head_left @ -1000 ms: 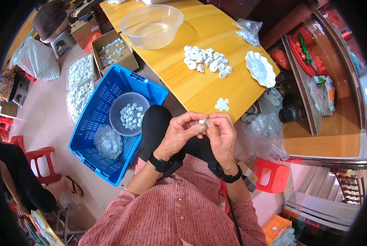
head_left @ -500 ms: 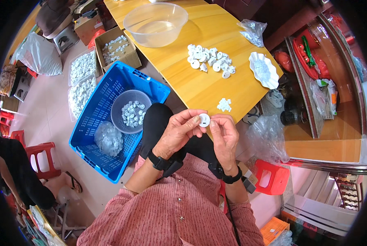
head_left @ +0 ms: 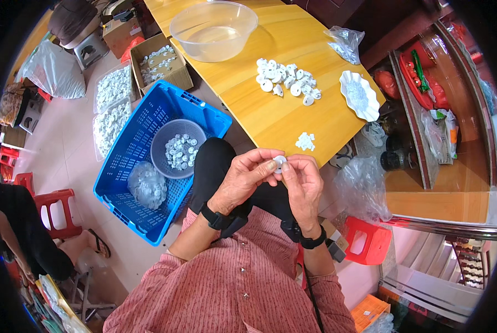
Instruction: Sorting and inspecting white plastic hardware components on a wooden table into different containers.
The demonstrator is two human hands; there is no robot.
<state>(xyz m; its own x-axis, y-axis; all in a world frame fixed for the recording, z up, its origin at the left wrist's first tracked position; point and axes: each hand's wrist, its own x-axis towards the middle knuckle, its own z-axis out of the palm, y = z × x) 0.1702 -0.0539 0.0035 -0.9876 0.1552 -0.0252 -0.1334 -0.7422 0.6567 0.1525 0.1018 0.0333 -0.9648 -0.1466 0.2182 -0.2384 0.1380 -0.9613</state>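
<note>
A small white round plastic piece (head_left: 279,161) is pinched between my two hands just off the near corner of the table. My left hand (head_left: 244,178) grips it with thumb and forefinger from the left. From the right, my right hand (head_left: 304,186) presses its thumb onto the piece, hiding part of its face. Beyond my fingertips, a little heap of tiny white parts (head_left: 305,142) lies on the yellow wooden table (head_left: 259,125). Farther back is a loose pile of white round pieces (head_left: 286,79). A white scalloped dish (head_left: 370,112) to the right holds small clear bits.
Left of my knee stands a blue crate (head_left: 129,127) with a round tub (head_left: 158,132) of white pieces and a filled plastic bag (head_left: 147,187). A clear basin (head_left: 214,53) sits on the far table. A red stool (head_left: 369,241) is at the right; another person (head_left: 29,233) is at far left.
My right thumb has moved over the white round piece and now covers more of it. Both hands stay nearly in place; the view has shifted slightly.
</note>
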